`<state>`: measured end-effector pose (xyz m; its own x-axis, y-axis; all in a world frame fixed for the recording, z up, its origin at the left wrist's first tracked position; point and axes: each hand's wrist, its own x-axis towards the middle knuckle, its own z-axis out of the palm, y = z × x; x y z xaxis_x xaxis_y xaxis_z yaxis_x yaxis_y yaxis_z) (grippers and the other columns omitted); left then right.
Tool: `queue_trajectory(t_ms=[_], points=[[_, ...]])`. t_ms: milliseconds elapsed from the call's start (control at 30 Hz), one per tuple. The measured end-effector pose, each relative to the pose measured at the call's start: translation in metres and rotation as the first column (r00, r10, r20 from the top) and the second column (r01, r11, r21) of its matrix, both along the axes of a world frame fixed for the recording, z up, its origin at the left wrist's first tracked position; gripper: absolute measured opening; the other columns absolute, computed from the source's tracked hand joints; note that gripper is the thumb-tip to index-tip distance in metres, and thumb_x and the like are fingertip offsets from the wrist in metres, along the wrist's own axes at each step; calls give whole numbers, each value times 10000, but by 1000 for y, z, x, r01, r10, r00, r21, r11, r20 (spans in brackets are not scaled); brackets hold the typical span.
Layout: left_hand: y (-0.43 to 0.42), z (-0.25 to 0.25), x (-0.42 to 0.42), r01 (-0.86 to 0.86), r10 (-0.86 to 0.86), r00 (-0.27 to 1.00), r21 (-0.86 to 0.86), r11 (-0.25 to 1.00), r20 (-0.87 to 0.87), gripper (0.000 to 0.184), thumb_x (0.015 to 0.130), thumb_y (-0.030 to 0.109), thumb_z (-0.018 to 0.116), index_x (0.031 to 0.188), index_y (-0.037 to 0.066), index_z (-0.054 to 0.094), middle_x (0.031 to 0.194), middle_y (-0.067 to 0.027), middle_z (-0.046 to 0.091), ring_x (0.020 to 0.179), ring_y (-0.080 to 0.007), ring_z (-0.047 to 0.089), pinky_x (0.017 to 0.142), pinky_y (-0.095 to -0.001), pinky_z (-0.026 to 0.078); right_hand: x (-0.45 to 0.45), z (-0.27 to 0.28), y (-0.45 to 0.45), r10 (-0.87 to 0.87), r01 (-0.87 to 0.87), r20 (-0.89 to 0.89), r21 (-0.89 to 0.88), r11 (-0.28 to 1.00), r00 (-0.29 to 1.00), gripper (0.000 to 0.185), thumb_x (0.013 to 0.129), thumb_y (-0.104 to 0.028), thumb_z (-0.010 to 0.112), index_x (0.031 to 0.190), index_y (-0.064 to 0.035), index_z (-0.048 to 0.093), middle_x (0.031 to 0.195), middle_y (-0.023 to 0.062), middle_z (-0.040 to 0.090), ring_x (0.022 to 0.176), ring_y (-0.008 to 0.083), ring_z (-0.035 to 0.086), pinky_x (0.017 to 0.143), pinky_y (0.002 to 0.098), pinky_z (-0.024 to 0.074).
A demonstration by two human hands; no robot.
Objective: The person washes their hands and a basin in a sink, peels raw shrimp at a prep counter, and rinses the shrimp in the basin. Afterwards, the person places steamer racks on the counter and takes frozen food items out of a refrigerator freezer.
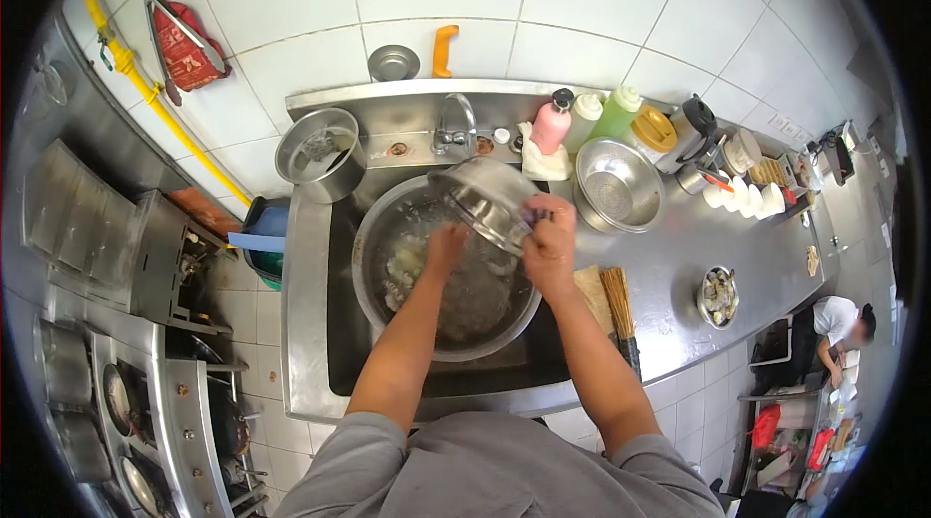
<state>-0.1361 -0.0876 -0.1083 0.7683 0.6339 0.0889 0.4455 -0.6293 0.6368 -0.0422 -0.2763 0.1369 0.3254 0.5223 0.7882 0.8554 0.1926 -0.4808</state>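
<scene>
My right hand (pixel 551 242) grips the rim of a shiny steel bowl (pixel 485 203), holding it tilted above a large round metal basin (pixel 363 271). The basin sits in the sink and holds cloudy water with pale pieces (pixel 405 258) in its left part. Over the water, close to the lower left of the bowl, is my left hand (pixel 447 246). Its fingers look curled in and are partly hidden, so I cannot make out what they hold. Behind the bowl stands the faucet (pixel 454 130).
A deep pot (pixel 322 154) stands left of the faucet. To the right are another steel bowl (pixel 619 186), several bottles (pixel 585 120), a bundled-stick brush (pixel 619 305) and a small bowl of food pieces (pixel 718 297). A stove (pixel 184 421) is at left; another person (pixel 836 324) works far right.
</scene>
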Motion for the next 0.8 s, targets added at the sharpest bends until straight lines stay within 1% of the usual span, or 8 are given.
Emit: queue_trajectory(t_ms=[33, 167, 267, 333, 467, 567, 667, 800], points=[[4, 4, 7, 114, 7, 951, 370, 922, -310, 221, 899, 194, 596, 998, 4, 648, 998, -200, 673, 881, -378, 645, 729, -422, 509, 4, -1, -10, -5, 5, 1, -3, 1000, 1000, 247, 606, 145, 548, 674, -37, 395, 1133, 141, 578, 1062, 316, 539, 922, 391, 430], [16, 73, 25, -162, 208, 975, -397, 903, 76, 327, 944, 292, 507, 931, 9, 670, 1000, -227, 670, 886, -353, 656, 706, -447, 502, 10, 7, -64, -3, 287, -827, 192, 938, 563, 207, 744, 109, 482, 868, -40, 552, 984, 54, 608, 896, 150, 573, 813, 268, 460], [38, 77, 45, -124, 183, 903, -172, 977, 390, 373, 982, 316, 447, 959, 14, 664, 921, -216, 660, 837, -323, 641, 726, -430, 475, 43, -21, -134, 74, 417, -954, 196, 887, 289, 206, 804, 70, 522, 956, -66, 550, 940, 40, 611, 844, 136, 582, 772, 271, 489], [36, 131, 57, 60, 329, 831, -662, 747, 448, 323, 1011, 335, 454, 1000, 79, 651, 673, -8, 513, 493, -117, 449, 458, -270, 367, 57, -28, -180, 26, 544, -977, 140, 827, 212, 134, 848, 9, 558, 940, -85, 535, 943, 52, 611, 868, 163, 593, 783, 313, 512], [48, 173, 75, 104, 305, 878, -770, 630, 368, 327, 984, 374, 518, 961, 72, 643, 667, 6, 500, 489, -80, 427, 423, -229, 317, 93, -58, -257, 13, 713, -982, 146, 686, 189, 85, 888, -69, 566, 932, -94, 498, 988, 77, 604, 920, 206, 610, 813, 383, 531], [40, 198, 67, 179, 146, 945, -836, 519, 293, 359, 960, 380, 567, 916, 30, 631, 661, -12, 519, 541, -119, 470, 493, -279, 372, 111, -91, -298, 0, 758, -987, 125, 641, 163, 102, 884, -80, 588, 937, -86, 501, 998, 84, 573, 938, 217, 589, 848, 396, 526], [16, 195, 50, 277, -246, 961, -516, 811, 129, 329, 934, 333, 607, 1086, 43, 635, 717, -28, 588, 579, -130, 553, 519, -305, 452, 118, -117, -313, -74, 759, -996, -9, 651, 51, 139, 917, -150, 616, 944, -83, 497, 1029, 81, 553, 966, 223, 559, 847, 414, 522], [15, 142, -35, 462, -559, 784, -347, 816, -269, 851, 785, 358, 764, 1485, 112, 346, 1340, -183, 550, 1212, -286, 554, 1021, -419, 444, 112, -126, -322, -129, 574, -989, -143, 807, -66, 306, 946, -330, 643, 1029, -60, 525, 1054, 83, 545, 984, 232, 539, 777, 377, 512]])
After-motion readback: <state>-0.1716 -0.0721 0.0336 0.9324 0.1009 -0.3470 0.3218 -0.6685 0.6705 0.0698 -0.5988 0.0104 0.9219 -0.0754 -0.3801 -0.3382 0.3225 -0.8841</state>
